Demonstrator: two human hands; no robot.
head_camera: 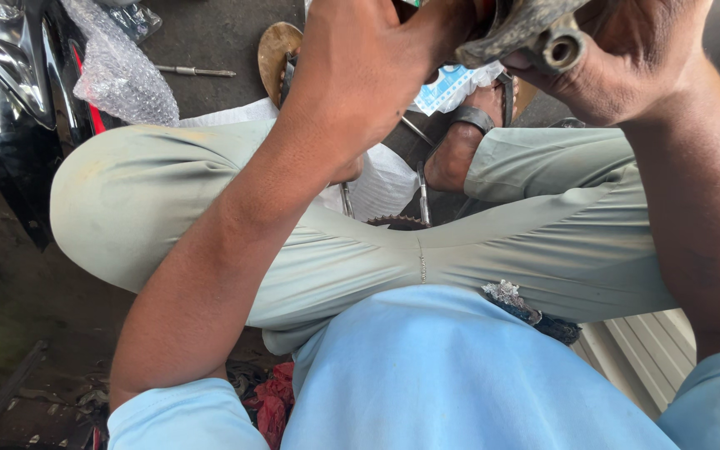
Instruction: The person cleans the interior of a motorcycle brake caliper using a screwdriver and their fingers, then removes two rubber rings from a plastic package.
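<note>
A dirty grey metal part (527, 29) with a round hollow end is held up close to the camera at the top of the head view. My left hand (368, 58) grips its left side, fingers curled over it. My right hand (635, 58) closes around its right side from behind. Most of the part is hidden by the two hands and cut off by the frame's top edge. Below my forearms are my bent knees in pale green trousers (210, 200) and my light blue shirt (452, 375).
Black glossy bike bodywork (10, 100) and a bubble-wrap bundle (122, 71) lie at the left. A screwdriver-like tool (197, 72) rests on the dark floor. My sandalled foot (468, 137), a toothed sprocket (397, 222), metal tools and a white cloth (381, 179) lie between my legs. A red rag (272, 400) sits low.
</note>
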